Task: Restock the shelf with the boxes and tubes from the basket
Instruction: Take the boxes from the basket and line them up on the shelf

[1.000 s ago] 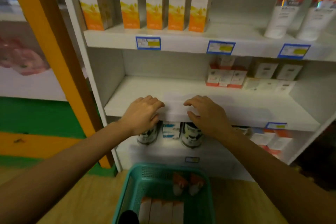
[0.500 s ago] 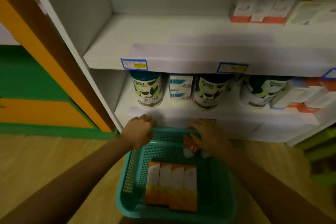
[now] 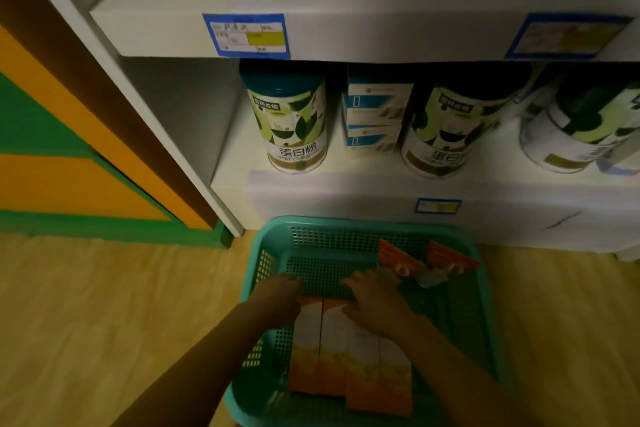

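A teal mesh basket (image 3: 485,305) sits on the floor in front of the white shelf unit (image 3: 346,35). Several white-and-orange boxes (image 3: 332,354) lie side by side in its near half. Two orange-and-white tubes (image 3: 398,258) lie at its far right. My left hand (image 3: 277,295) rests on the far end of the leftmost box, fingers curled over it. My right hand (image 3: 375,302) lies on the far ends of the right-hand boxes. Whether either hand has closed a grip on a box is not clear.
The lowest shelf holds green-and-white tins (image 3: 294,121) and stacked blue-and-white boxes (image 3: 375,118). Blue price labels (image 3: 247,35) are stuck on the shelf edges. A brown, orange and green panel (image 3: 69,135) stands at the left. The floor (image 3: 104,305) is light wood.
The view dropped from the middle shelves to the basket. Both hands left the shelf edge, reached the basket's far rim, then moved nearer onto the far ends of the boxes.
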`<state>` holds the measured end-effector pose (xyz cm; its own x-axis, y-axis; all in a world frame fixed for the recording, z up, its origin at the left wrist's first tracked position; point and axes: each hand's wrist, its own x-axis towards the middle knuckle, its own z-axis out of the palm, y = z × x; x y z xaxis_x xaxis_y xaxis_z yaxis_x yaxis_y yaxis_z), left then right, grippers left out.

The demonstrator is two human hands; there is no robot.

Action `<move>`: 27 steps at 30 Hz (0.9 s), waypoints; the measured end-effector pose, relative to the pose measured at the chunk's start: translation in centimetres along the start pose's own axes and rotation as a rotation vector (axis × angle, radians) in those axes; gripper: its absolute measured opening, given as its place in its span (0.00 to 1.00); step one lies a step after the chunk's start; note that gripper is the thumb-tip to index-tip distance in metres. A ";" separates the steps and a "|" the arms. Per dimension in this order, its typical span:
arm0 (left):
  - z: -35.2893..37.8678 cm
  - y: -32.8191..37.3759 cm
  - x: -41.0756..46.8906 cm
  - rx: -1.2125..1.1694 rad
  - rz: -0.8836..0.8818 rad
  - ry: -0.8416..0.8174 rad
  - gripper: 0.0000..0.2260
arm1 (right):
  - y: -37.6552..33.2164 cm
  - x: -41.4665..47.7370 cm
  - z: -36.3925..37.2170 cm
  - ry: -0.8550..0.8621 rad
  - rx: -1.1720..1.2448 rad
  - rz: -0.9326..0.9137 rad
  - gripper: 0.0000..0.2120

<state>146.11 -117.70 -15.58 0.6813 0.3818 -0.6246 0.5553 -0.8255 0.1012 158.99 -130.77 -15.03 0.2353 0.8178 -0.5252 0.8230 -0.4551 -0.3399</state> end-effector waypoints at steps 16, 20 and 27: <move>0.3 -1.8 0.5 -0.164 0.126 -0.133 0.20 | -1.0 2.4 2.3 -0.191 -0.116 0.077 0.22; -1.3 -2.4 -0.9 -0.287 0.152 -0.162 0.17 | -1.7 2.0 0.9 -0.242 -0.134 0.077 0.28; -5.4 -2.6 -3.7 -0.262 0.211 0.060 0.14 | -2.8 -0.8 -3.2 -0.153 -0.040 0.067 0.24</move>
<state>144.68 -114.71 -9.39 0.8170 0.2442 -0.5223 0.4973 -0.7568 0.4242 158.10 -129.01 -11.19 0.2116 0.7214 -0.6594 0.8286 -0.4902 -0.2705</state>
